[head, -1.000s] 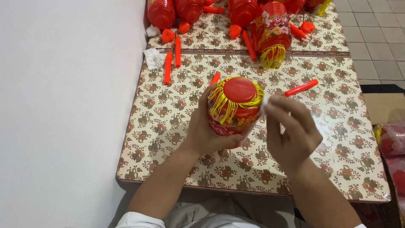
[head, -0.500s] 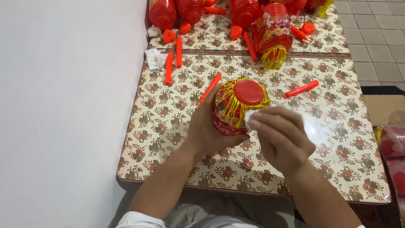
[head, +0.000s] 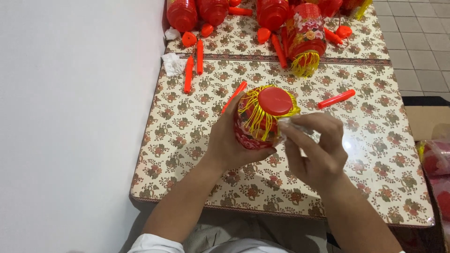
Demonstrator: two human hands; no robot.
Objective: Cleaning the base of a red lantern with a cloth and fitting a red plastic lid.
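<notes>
A table (head: 375,154) with a floral-patterned cover carries everything, its near edge just below both hands. A red stick (head: 336,99) lies on it just beyond the right hand (head: 315,152), another stick (head: 234,96) just beyond the left hand (head: 229,140), and two more sticks (head: 194,65) with a crumpled tissue (head: 172,63) lie farther off to the left. Well beyond the hands, along the far edge, rest a red lantern (head: 305,35) with a yellow fringe, more red lanterns (head: 182,13) and small red caps (head: 189,39).
</notes>
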